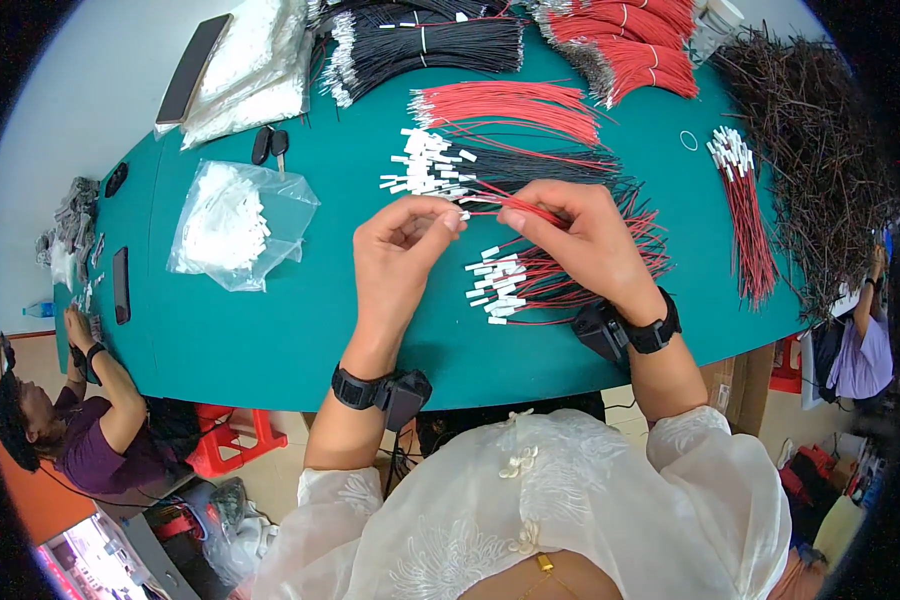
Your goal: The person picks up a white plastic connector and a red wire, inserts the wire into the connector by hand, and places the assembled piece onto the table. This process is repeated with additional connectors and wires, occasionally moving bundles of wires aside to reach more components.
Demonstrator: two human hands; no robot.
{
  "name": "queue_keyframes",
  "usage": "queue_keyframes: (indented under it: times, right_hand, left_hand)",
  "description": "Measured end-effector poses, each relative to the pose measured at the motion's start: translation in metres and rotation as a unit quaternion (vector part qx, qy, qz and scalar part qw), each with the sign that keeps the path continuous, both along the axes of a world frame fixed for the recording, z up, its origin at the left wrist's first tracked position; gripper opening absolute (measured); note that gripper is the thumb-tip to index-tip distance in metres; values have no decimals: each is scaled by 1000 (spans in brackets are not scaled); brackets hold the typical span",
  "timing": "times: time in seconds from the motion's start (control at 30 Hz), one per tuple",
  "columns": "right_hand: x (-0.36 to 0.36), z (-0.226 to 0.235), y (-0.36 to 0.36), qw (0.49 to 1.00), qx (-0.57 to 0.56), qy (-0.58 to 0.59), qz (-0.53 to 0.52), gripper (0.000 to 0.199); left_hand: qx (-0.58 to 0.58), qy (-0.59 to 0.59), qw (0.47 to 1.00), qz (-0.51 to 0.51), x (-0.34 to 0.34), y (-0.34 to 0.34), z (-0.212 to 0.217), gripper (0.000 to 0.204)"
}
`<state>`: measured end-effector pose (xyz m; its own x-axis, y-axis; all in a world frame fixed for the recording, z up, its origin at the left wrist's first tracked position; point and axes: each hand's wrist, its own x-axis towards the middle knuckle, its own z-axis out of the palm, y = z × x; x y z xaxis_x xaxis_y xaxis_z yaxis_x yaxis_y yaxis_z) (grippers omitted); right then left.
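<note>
At the middle of the green table, my left hand (398, 250) pinches a small white plastic connector (464, 215) between thumb and forefinger. Close on its right, my right hand (588, 240) is closed around a few red wires (536, 209), their ends pointing toward the connector. Whether a wire sits inside the connector is too small to tell. Just beyond my fingers lie black wires (530, 168) with white connectors (425, 160) on their left ends. Loose red wires (500, 104) are spread farther back. Below my right hand rests a pile of red and black wires with white connectors (500, 284).
A clear bag of white connectors (228, 220) lies left, near car keys (270, 147). Tied black wires (430, 48) and red wires (635, 50) line the back. A connector-tipped bundle (742, 200) and a dark tangled heap (810, 150) lie right. Another person (110, 430) works at left.
</note>
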<state>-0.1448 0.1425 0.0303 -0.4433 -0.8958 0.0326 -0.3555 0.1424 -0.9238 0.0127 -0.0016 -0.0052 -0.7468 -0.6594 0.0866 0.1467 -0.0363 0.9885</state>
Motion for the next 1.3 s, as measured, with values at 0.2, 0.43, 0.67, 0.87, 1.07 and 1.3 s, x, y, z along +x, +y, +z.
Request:
queue_keyframes:
  times: [0.2, 0.43, 0.67, 0.87, 1.07, 1.3]
  right_hand:
    - [6, -5, -2, 997, -57, -21, -36, 15]
    - [8, -3, 0, 994, -98, -23, -44, 14]
    - [8, -2, 0, 995, -88, 37, -35, 14]
    - [9, -1, 0, 993, -93, 40, -59, 13]
    - [1, 0, 1, 990, -89, -5, -105, 11]
    - [3, -1, 2, 992, -82, 1, -93, 11]
  left_hand:
    - [21, 19, 999, -15, -2, 7, -2, 7]
    - [-7, 30, 999, -14, -3, 10, -3, 8]
    - [-2, 32, 999, -9, -3, 10, -3, 10]
    - [12, 22, 1000, -6, -2, 11, -2, 11]
    - [27, 22, 999, 8, -3, 11, 1, 15]
    - [37, -2, 999, -7, -2, 11, 3, 18]
